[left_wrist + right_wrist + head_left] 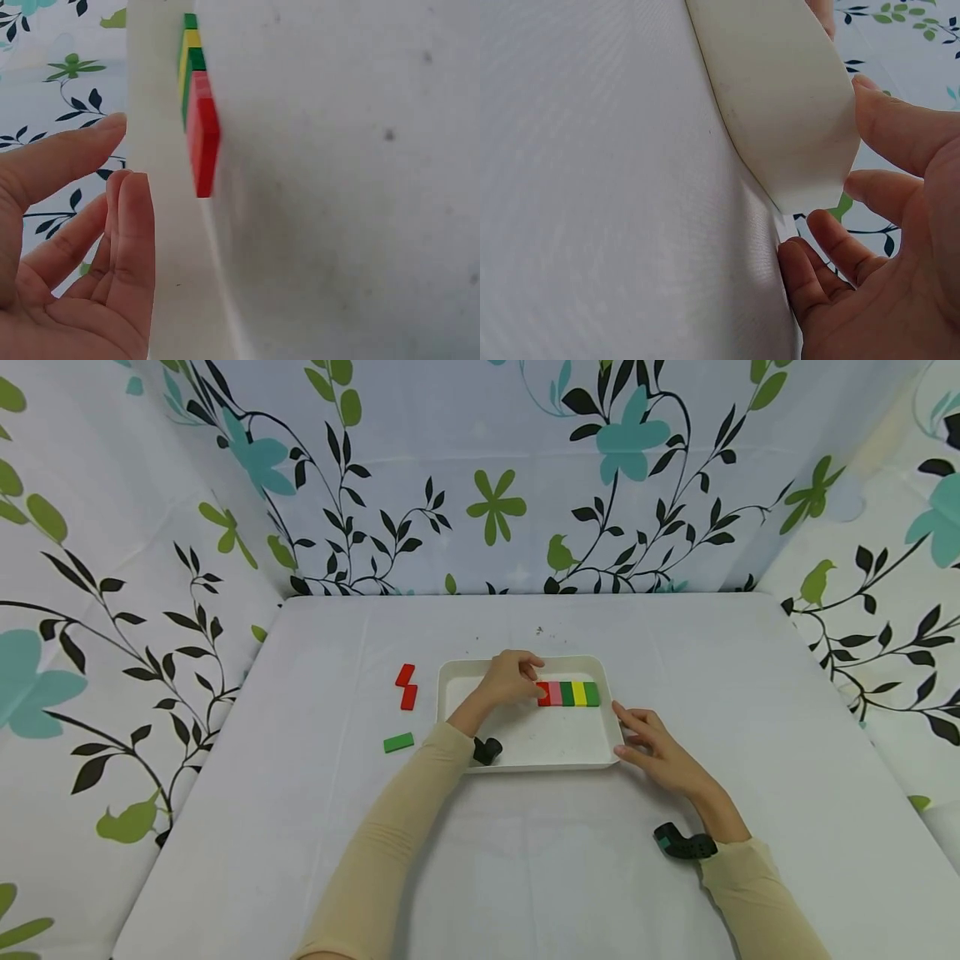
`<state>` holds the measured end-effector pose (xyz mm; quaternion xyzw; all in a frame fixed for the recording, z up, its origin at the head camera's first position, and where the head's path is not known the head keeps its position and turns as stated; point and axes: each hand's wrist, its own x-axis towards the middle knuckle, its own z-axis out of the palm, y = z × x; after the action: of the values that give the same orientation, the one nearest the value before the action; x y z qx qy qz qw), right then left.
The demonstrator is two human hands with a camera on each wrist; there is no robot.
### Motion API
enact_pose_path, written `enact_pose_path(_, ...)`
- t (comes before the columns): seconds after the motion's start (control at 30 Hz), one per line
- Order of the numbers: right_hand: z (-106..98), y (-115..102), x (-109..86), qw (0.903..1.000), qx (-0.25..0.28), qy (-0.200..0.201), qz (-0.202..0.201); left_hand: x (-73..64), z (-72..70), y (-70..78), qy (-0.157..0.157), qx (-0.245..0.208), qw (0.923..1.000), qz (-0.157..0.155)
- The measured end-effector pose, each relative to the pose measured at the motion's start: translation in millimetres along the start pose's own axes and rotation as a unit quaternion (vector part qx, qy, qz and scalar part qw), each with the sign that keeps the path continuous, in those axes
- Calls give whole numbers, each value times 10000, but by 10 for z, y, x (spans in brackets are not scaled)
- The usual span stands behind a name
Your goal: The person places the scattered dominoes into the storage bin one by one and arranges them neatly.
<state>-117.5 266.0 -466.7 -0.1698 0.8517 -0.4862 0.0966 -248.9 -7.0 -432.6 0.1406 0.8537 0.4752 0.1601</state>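
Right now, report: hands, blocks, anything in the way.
Left hand at red end of five-block row inside tray. Right hand at tray's right rim. Three loose blocks outside, left. Left sleeve covers tray's near-left corner.

The tray (547,743) is off-white, the blocks (567,694) red, pink, green and yellow, the backdrop (480,435) leaf-patterned.

White worktop (540,868) here, with a shallow white tray (540,739) sitting on it. Two red blocks (408,697) lie between 9 and 10 o'clock from the tray, and a green block (399,742) around 8:30.
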Motion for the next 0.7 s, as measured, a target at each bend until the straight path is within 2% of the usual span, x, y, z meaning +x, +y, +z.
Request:
enact_pose_path(0.1, 0, -4, 0, 10000, -18, -2, 27, -53, -122, 89, 124, 44, 9992, 390)
enact_pose_path(0.2, 6, 0, 0, 10000, -53, 0, 23, -155, -291, 173, 229, -214, 9973, 669)
enact_pose_path(0.37, 8, -11, 1, 10000, -46, -9, 9, -355, -646, 232, 465, -513, 9943, 813)
enact_pose_path(0.5, 3, -14, 3, 10000, -66, -3, -3, -490, -954, 174, 788, -612, 9915, 841)
enact_pose_path(0.7, 4, -16, 7, 10000, -71, -6, 33, -648, -1380, -54, 1282, -523, 9883, 640)
